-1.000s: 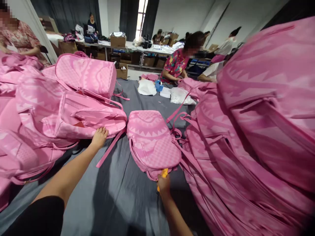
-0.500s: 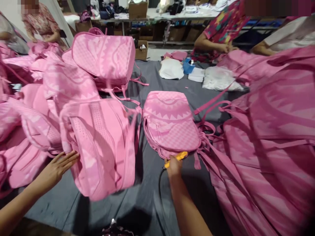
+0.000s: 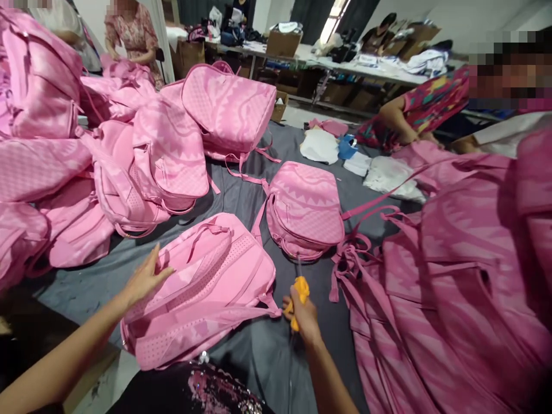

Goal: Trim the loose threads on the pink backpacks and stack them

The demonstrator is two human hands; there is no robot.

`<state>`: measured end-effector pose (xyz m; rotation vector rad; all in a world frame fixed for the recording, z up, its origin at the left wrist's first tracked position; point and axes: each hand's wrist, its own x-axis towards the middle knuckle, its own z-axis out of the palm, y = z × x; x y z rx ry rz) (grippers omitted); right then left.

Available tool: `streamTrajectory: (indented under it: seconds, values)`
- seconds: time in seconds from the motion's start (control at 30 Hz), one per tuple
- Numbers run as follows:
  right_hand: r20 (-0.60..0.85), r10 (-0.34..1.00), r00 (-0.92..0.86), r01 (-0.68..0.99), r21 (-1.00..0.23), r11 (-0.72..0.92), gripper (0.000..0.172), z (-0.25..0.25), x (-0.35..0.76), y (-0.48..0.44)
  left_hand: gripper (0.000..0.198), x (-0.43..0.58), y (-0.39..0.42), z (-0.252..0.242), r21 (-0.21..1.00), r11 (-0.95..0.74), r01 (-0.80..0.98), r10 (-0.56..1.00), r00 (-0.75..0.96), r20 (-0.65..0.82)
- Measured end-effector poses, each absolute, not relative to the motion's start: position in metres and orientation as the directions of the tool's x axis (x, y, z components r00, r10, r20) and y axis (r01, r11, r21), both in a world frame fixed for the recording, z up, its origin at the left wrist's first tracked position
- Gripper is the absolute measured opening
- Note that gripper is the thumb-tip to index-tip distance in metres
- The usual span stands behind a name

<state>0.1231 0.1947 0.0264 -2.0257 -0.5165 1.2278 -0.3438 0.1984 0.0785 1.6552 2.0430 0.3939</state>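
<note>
A pink backpack (image 3: 224, 270) lies in front of me with its padded back panel and shoulder straps facing up. Over its left edge is my left hand (image 3: 146, 279), thumb apart from the fingers, resting on or just above the fabric. My right hand (image 3: 304, 313) is closed around a yellow hand tool (image 3: 301, 287) with a thin nozzle pointing away from me and a dark hose or cord trailing below. The tool is beside the backpack's right corner. Beyond the nozzle sits a smaller-looking pink patterned backpack (image 3: 306, 207), front side up.
Pink backpacks (image 3: 168, 149) are heaped on the left, and a tall pile (image 3: 474, 247) with hanging straps fills the right. White cloths (image 3: 319, 145) and a clear plastic bag (image 3: 392, 175) lie farther back on the grey-covered table (image 3: 241, 198). Several people work around the far side.
The backpack under my left hand, upright and blurred before, now lies flat and turned on the table. My right hand drew the yellow tool back from the other backpack. The view has tilted.
</note>
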Motion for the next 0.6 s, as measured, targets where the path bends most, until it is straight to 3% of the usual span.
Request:
streamTrajectory:
  seconds: [0.13, 0.23, 0.3, 0.37, 0.43, 0.5, 0.53, 0.6]
  values:
    - [-0.523, 0.719, 0.458, 0.372, -0.621, -0.689, 0.054, 0.063, 0.114, 0.128, 0.08, -0.321, 0.153, 0.081, 0.275, -0.087, 0.957, 0.991, 0.055, 0.119]
    - [-0.344, 0.84, 0.419, 0.547, -0.642, -0.536, 0.056, 0.097, 0.101, 0.12, 0.066, -0.311, 0.148, 0.067, 0.191, -0.12, 0.974, 0.99, 0.103, 0.096]
    - [-0.328, 0.904, 0.276, 0.571, -0.7, -0.428, 0.058, 0.115, 0.086, 0.124, 0.061, -0.314, 0.16, 0.062, 0.256, -0.008, 0.967, 0.999, -0.003, 0.043]
    - [-0.369, 0.926, 0.077, 0.525, -0.775, -0.353, 0.062, 0.126, 0.07, 0.131, 0.055, -0.322, 0.173, 0.064, 0.443, 0.125, 0.888, 0.992, -0.124, -0.032]
    - [-0.395, 0.917, -0.056, 0.496, -0.808, -0.318, 0.066, 0.134, 0.058, 0.145, 0.046, -0.33, 0.176, 0.072, 0.721, 0.228, 0.654, 0.974, -0.149, -0.172]
    - [-0.397, 0.916, -0.052, 0.556, -0.774, -0.303, 0.066, 0.145, 0.048, 0.165, 0.048, -0.335, 0.168, 0.081, 0.897, 0.365, 0.25, 0.927, -0.01, -0.375]
    - [-0.393, 0.919, -0.015, 0.623, -0.723, -0.299, 0.065, 0.15, 0.042, 0.177, 0.052, -0.335, 0.162, 0.085, 0.891, 0.452, 0.045, 0.886, 0.098, -0.454]
    - [-0.4, 0.915, 0.056, 0.79, -0.542, -0.286, 0.062, 0.16, 0.028, 0.195, 0.06, -0.331, 0.15, 0.088, 0.756, 0.614, -0.227, 0.787, 0.248, -0.565]
